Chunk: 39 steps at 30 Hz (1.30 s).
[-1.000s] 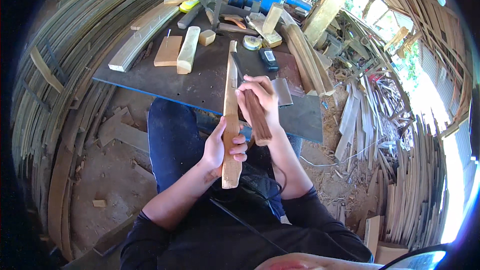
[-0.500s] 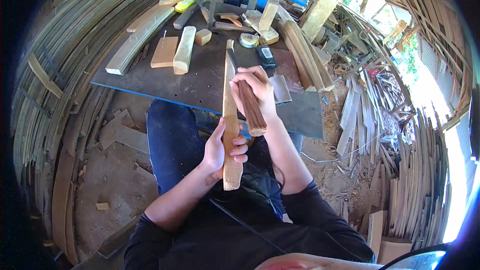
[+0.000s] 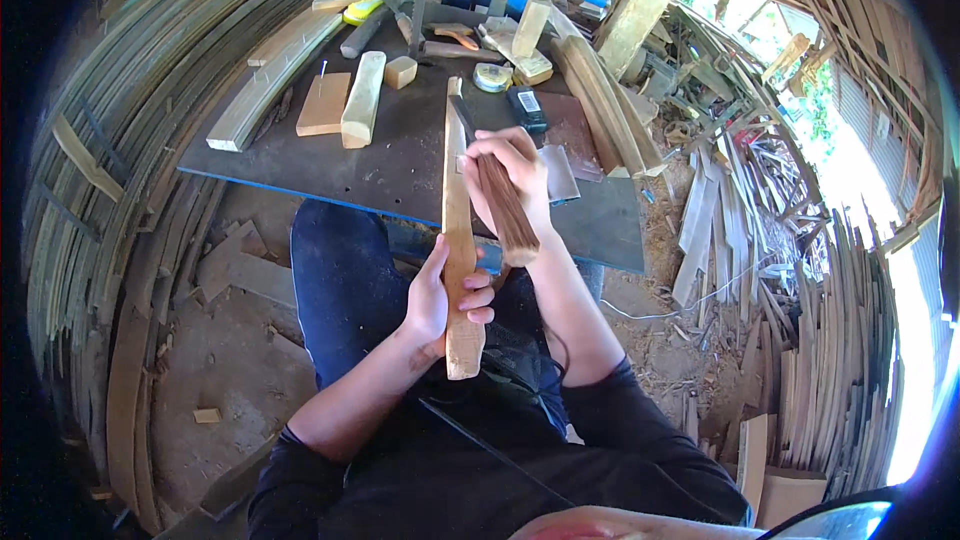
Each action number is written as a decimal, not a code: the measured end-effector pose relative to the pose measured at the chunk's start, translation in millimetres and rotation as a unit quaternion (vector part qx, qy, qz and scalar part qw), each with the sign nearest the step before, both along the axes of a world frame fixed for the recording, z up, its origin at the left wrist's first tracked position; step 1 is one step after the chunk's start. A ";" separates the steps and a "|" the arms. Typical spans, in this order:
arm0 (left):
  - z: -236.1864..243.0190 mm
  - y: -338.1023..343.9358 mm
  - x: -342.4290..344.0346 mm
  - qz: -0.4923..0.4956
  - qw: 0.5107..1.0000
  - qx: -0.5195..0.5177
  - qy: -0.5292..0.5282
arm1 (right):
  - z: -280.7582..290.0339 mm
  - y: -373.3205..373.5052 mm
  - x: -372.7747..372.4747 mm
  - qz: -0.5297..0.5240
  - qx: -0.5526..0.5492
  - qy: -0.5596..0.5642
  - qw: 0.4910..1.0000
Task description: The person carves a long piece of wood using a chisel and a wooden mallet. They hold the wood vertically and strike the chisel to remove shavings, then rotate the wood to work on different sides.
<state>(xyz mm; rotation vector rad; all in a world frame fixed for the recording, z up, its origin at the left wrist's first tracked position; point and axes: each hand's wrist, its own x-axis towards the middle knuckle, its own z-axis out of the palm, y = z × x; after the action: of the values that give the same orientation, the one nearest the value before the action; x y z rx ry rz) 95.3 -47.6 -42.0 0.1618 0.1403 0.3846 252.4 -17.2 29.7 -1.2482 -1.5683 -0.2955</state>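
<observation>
Right hand (image 3: 510, 170) and knife (image 3: 508, 220) have slid a bit toward the far end of the stick (image 3: 457, 210) since a second ago; left hand (image 3: 430, 297) pretty much hasn't budged. Stick's held up with its near half over the legs (image 3: 345, 270) and its far half over the table (image 3: 400, 168). Left fingers are wrapped round the thick near part, right ones curled around the knife's brown handle. Looks like dry wood, so I'd guess light, stiff, not slippery, skinny far end probably the weak bit. Best hold's the fat near part, well clear of the blade. Long axis runs near to far, narrow end pointing far.
</observation>
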 end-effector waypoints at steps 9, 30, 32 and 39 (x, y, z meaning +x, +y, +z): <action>0.4 -1.6 -1.0 -0.003 1.000 -0.014 -0.021 | -0.4 -43.8 -16.9 -0.003 -0.006 0.040 0.999; 4.0 -4.6 -3.2 0.001 1.000 0.005 0.015 | -4.1 -17.9 -3.5 -0.010 0.003 0.022 1.000; 7.3 -6.5 -1.4 -0.002 1.000 0.001 0.019 | 0.0 1.8 6.6 -0.015 0.011 0.023 1.000; 15.9 -6.6 -4.4 0.011 0.999 0.033 0.037 | -7.0 20.7 6.7 0.034 -0.002 0.021 0.999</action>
<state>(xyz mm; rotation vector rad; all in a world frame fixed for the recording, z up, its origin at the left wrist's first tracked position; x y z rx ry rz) 90.8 -54.1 -26.1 0.2390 0.2023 0.4052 259.1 3.5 22.6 -1.1938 -1.5725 -0.2199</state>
